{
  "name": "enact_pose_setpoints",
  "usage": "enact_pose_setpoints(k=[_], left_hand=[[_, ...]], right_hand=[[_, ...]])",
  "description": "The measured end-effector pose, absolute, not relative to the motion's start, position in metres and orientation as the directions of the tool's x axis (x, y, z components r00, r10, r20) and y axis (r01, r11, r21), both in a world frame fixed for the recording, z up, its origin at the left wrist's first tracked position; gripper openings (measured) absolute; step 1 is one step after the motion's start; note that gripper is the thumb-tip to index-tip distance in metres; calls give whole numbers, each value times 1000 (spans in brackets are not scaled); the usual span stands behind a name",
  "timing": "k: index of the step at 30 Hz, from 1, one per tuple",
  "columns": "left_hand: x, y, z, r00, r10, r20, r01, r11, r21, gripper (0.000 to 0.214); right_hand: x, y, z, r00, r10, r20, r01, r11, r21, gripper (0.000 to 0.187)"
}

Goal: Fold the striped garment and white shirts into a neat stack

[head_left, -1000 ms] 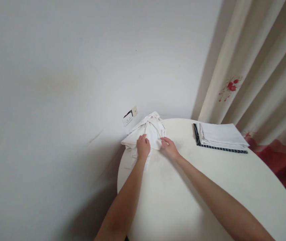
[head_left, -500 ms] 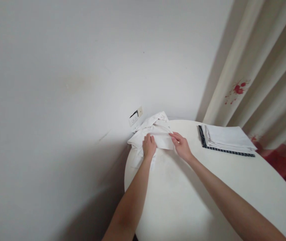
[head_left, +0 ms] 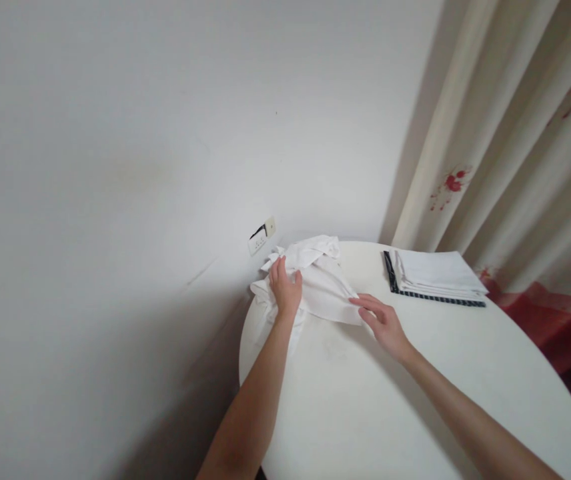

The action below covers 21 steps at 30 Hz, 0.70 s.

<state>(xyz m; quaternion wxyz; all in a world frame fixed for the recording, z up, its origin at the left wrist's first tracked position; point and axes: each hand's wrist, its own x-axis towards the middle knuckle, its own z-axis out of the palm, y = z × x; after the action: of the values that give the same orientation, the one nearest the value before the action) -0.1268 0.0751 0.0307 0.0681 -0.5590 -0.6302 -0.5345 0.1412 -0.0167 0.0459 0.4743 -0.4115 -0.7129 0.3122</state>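
Observation:
A crumpled white cloth (head_left: 321, 283) lies at the far left edge of a round white table (head_left: 405, 393), close to the wall. My left hand (head_left: 285, 290) rests flat on the cloth's left part, fingers together and pointing up toward the wall. My right hand (head_left: 384, 321) has its fingers stretched out against the cloth's lower right corner, which is drawn out to the right over the table. Whether the fingers pinch that corner is not clear.
A stack of folded white cloths on a dark patterned piece (head_left: 435, 279) lies at the table's far right. A cream curtain with red flowers (head_left: 510, 167) hangs behind it. A wall socket (head_left: 260, 235) sits just left of the cloth on the white wall.
My right hand has moved right and toward me, drawing a corner of the cloth out over the table. My left hand has shifted slightly up on the cloth.

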Motion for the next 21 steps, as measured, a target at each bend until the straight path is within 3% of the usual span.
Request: enact_pose_setpoints(k=[6, 11, 15, 21], left_hand=[[-127, 83, 14, -301, 742, 599, 805, -139, 577, 70], [-133, 89, 3, -284, 749, 598, 834, -115, 540, 60], [-136, 90, 6, -276, 742, 611, 840, -123, 529, 38], [-129, 81, 23, -243, 699, 672, 842, -191, 504, 25]], right_hand=[[142, -31, -5, -394, 883, 255, 433, 423, -796, 38], [134, -45, 0, -540, 784, 305, 497, 590, -636, 33], [133, -52, 3, -631, 687, 362, 460, 706, -538, 27], [137, -51, -13, -571, 672, 471, 388, 727, -567, 24]])
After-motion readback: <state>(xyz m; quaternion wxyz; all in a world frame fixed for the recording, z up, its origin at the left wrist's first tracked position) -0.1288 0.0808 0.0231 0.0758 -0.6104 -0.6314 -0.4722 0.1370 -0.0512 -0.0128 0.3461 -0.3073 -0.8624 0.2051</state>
